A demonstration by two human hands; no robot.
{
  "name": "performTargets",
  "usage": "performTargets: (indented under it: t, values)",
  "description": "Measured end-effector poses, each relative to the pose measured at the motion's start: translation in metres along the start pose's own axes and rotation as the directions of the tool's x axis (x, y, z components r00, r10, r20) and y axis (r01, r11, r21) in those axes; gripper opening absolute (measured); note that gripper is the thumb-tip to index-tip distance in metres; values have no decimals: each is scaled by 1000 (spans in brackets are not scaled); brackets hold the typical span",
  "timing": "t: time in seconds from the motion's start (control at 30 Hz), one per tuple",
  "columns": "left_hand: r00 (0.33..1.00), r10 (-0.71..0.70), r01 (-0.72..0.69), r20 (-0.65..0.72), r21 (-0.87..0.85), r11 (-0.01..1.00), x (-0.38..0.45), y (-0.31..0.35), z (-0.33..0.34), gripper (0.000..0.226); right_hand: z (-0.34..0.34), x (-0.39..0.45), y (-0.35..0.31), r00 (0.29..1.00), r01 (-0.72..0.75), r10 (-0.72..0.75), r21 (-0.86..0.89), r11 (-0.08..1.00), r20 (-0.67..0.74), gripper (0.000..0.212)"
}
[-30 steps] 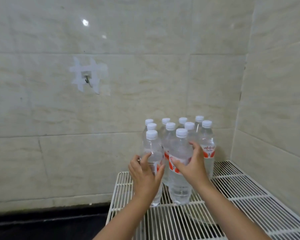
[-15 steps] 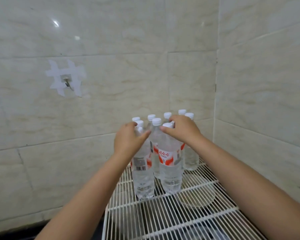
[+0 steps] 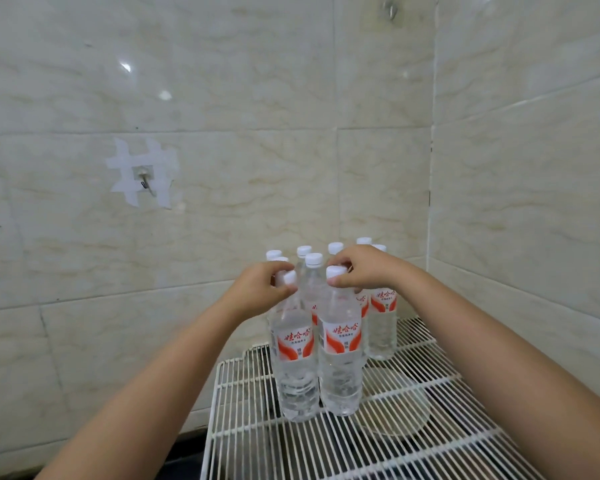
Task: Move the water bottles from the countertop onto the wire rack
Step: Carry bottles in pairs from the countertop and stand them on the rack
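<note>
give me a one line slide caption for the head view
Both hands, left hand and right hand, grip the caps of two front water bottles standing on the wire rack.

Your open room is the bare wire rack [image 3: 447, 427] across the lower right of the frame; the bottle cluster [image 3: 326, 323] at centre and the tiled corner walls [image 3: 516, 202] behind block passage.

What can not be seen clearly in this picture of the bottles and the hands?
Head view only:
- Rear bottles: mostly hidden behind the front bottles and both hands, so the full count is unsure.
- Left hand and right hand: cover two front caps; grip firmness unclear.
- Round object under the wire rack: blurred by wires.
- Countertop: not visible.
</note>
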State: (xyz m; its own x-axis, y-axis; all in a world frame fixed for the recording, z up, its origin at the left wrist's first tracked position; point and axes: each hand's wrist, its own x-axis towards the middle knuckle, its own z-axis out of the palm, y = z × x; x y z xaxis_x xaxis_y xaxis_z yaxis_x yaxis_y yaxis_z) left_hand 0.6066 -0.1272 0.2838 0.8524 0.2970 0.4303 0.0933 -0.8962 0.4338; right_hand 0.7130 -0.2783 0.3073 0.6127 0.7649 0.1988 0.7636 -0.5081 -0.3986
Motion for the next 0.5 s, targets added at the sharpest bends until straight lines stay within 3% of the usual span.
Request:
performTargets:
  t: [0.2,0.37,0.5]
  values:
    - [999,-34,38,-30,123,992,1,13,-2,43,6,-3,-5,997,32,-30,22,999,-74,28]
    - [995,-67,75,-73,112,991,1,14,1,34,7,3,-4,996,56,-50,81,995,-75,33]
    - [983,-112,118,-148,34,992,0,8,7,40,10,13,-3,994,63,-54,90,994,-97,33]
